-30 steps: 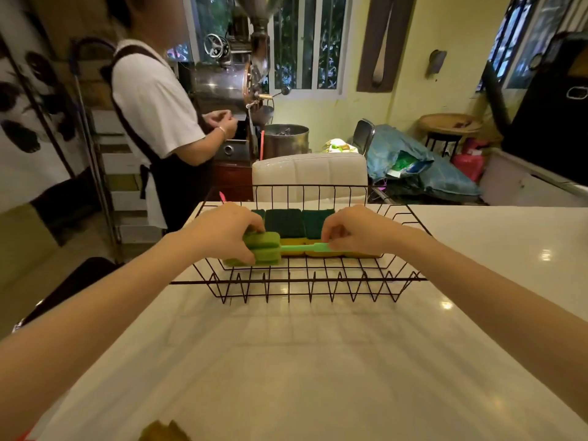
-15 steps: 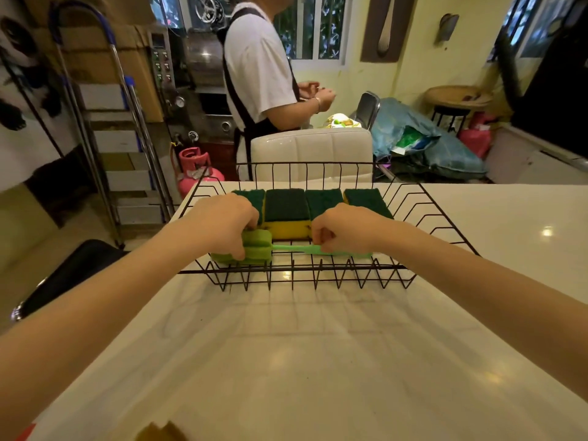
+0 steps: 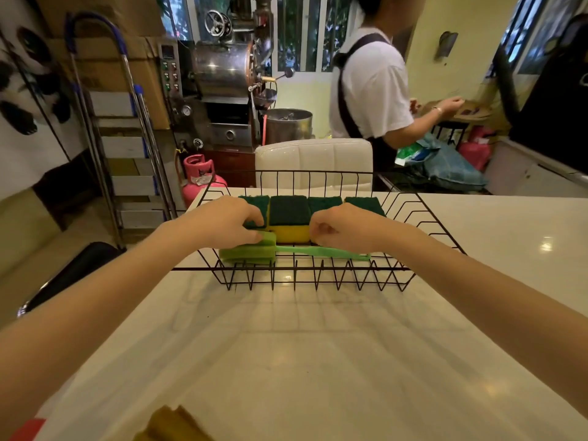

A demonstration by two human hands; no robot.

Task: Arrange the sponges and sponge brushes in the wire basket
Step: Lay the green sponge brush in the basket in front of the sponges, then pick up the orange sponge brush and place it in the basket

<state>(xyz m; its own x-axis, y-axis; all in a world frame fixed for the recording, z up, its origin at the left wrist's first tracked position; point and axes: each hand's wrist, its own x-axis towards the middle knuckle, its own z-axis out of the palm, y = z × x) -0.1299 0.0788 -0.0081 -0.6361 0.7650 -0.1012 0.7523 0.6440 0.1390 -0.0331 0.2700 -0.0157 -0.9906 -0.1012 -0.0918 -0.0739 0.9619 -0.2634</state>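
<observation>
A black wire basket (image 3: pixel 410 214) stands on the white counter. Along its back lie several green-topped yellow sponges (image 3: pixel 289 213) side by side. In front of them a light green sponge brush (image 3: pixel 254 253) lies crosswise, its foam head to the left and its thin handle (image 3: pixel 321 251) running right. My left hand (image 3: pixel 222 222) rests on the foam head, fingers pressing its top. My right hand (image 3: pixel 345 229) is closed over the handle's right part.
A yellowish sponge (image 3: pixel 173 423) lies at the counter's near edge. Behind the counter are a white padded chair (image 3: pixel 313 159), a person in a white shirt and apron (image 3: pixel 372 90), a pink gas bottle (image 3: pixel 200 178), a stepladder (image 3: pixel 127 144) and a metal machine (image 3: pixel 222 87).
The camera view swung left, so the basket looks shifted right and the person behind appears further right. My hands stayed on the sponge brush, which sits lower in the basket.
</observation>
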